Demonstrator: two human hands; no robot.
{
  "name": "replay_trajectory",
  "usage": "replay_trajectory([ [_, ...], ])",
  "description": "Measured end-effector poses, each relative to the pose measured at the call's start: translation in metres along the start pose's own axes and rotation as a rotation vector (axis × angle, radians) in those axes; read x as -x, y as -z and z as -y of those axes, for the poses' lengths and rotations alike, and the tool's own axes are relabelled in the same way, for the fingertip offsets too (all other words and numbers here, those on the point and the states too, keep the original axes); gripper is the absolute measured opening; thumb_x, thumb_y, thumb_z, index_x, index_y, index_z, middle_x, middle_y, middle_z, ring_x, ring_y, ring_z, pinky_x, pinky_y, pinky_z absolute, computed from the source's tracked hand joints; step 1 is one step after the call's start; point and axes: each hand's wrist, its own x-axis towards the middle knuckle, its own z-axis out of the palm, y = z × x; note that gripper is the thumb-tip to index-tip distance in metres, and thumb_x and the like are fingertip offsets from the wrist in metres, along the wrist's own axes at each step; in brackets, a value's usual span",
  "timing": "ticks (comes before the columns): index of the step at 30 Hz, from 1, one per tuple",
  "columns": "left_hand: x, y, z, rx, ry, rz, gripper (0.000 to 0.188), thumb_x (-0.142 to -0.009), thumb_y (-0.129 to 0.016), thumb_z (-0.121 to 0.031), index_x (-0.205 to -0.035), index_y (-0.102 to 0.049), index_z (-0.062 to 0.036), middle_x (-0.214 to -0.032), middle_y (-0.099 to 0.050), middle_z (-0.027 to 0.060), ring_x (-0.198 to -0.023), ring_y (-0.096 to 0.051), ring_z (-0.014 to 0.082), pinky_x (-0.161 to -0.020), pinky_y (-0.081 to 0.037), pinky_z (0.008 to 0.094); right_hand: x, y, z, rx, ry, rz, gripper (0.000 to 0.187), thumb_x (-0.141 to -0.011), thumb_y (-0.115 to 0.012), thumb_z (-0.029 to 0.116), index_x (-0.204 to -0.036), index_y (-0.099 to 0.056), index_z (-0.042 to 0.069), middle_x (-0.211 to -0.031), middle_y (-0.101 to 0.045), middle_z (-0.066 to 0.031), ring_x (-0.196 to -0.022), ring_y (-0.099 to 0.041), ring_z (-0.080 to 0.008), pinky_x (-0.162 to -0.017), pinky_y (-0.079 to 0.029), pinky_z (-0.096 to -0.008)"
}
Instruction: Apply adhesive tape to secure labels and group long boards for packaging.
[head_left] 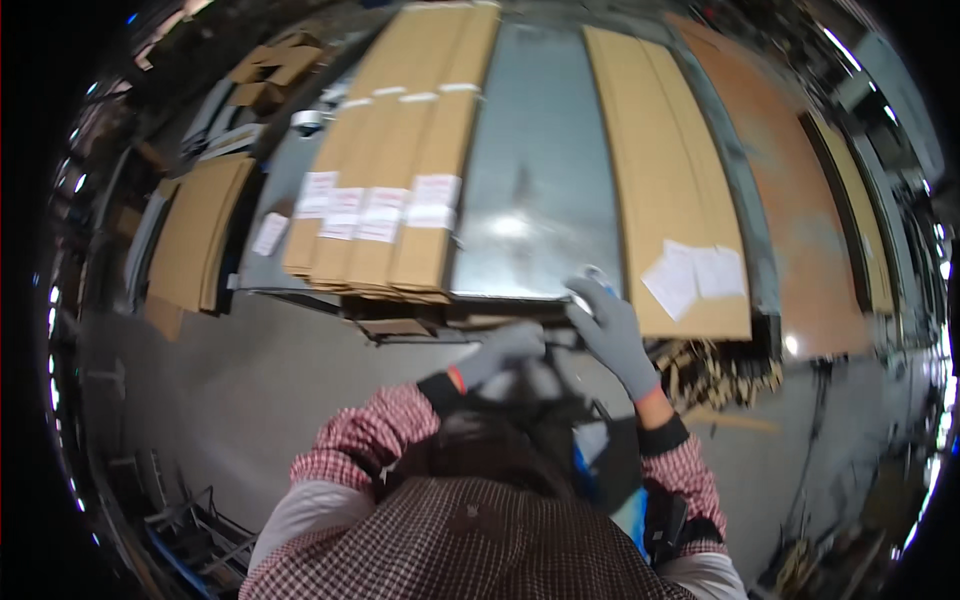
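My right hand [612, 335], in a grey glove, is at the front edge of a shiny metal tabletop [535, 150]. Its thumb and fingers close on a small whitish, roundish object [594, 274], too blurred to name. My left hand [505, 355], gloved in grey too, hangs just in front of the table edge, lower than the tabletop. Its fingers look curled in, but what they hold, if anything, is hidden. To the left lie long flat cardboard pieces [410, 140] in stacks with white labels. Right of the bare metal is another long cardboard stack [660, 150], bearing white paper sheets [693, 275].
Farther right stands a brownish board surface [785, 190]. Cardboard scraps [715, 375] are heaped below the table's right front. More cardboard sheets [200, 235] lean at the left, near a small white object [307, 119]. Grey floor [230, 370] shows in front.
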Motion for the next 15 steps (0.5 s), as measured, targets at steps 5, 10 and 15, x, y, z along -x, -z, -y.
replay_trajectory([
  [5,-0.148,-0.08,-0.022,-0.562,0.216,-0.335,0.086,-0.082,-0.073,-0.041,-0.139,-0.037,0.0126,-0.114,-0.058,0.0245,-0.107,-0.058,0.0329,-0.093,-0.048,0.043,0.277,0.072,-0.158,0.243,-0.794,-0.184,0.032,-0.085,-0.069,0.03,-0.101,-0.063,0.003,-0.089,-0.067,-0.0198,-0.086,-0.064,-0.0366,-0.077,-0.049,-0.0414],
  [10,-0.208,-0.154,-0.012,-0.473,0.261,-0.506,0.084,-0.067,-0.082,-0.049,-0.115,-0.047,0.0107,-0.115,-0.051,0.0378,-0.11,-0.053,0.047,-0.095,-0.046,0.046,0.309,0.12,-0.149,0.132,-1.062,0.408,0.031,-0.084,-0.068,0.028,-0.098,-0.063,0.001,-0.088,-0.066,-0.0196,-0.083,-0.063,-0.0373,-0.073,-0.049,-0.0425],
  [15,-0.216,-0.116,0.006,-0.301,0.212,-0.4,0.057,-0.07,-0.082,-0.034,-0.1,-0.061,0.01,-0.101,-0.067,0.0252,-0.091,-0.065,0.034,-0.08,-0.054,0.0423,0.144,0.145,-0.132,0.36,0.01,-0.196,0.021,-0.09,-0.057,0.013,-0.11,-0.059,0.006,-0.093,-0.064,-0.0163,-0.09,-0.061,-0.0354,-0.075,-0.048,-0.0474],
])
